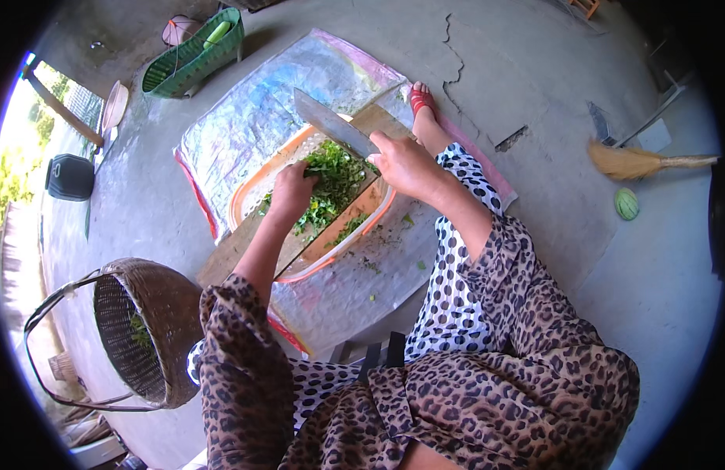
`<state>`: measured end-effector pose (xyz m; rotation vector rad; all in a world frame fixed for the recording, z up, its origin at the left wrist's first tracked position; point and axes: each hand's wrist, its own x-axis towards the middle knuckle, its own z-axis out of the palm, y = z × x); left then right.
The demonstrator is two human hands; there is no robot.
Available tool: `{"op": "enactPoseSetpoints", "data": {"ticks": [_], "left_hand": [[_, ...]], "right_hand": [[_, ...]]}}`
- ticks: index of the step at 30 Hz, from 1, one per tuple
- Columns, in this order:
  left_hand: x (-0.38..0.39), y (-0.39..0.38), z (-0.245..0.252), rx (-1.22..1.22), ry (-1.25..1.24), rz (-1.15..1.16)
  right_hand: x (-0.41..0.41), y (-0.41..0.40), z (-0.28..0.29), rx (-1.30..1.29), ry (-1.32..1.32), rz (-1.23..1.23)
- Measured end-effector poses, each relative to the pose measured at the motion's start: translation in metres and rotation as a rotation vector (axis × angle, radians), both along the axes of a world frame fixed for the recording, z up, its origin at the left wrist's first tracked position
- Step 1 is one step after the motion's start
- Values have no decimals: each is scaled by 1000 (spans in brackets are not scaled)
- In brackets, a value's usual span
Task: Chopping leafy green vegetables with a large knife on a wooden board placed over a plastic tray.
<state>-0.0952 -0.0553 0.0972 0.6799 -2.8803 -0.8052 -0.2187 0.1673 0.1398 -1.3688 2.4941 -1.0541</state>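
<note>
My right hand (406, 164) grips a wide-bladed cleaver (333, 123), its blade pointing up and left across the far end of a wooden board (224, 258). My left hand (293, 191) rests on a pile of chopped leafy greens (336, 191), its fingers curled into the leaves. The board lies across an orange-rimmed oval plastic basket (386, 205). More cut leaves lie inside the basket beside the board. The cleaver's handle is mostly hidden in my right hand.
A plastic woven sheet (245, 135) lies under the basket, with leaf scraps on it. At the left lies a wicker basket (145, 329) with greens inside. A green woven basket (192, 61) holds a pale gourd. A broom (626, 160) and a striped melon (626, 204) are at the right.
</note>
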Motion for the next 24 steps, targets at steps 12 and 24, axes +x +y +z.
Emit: {"op": "enactPoseSetpoints", "data": {"ticks": [12,24], "left_hand": [[22,-30,-21,-25,52,8],[70,-24,-10,489,-59,235]], "right_hand": [[9,-11,-7,35,30,57],[25,-18,-15,16,-4,141]]}}
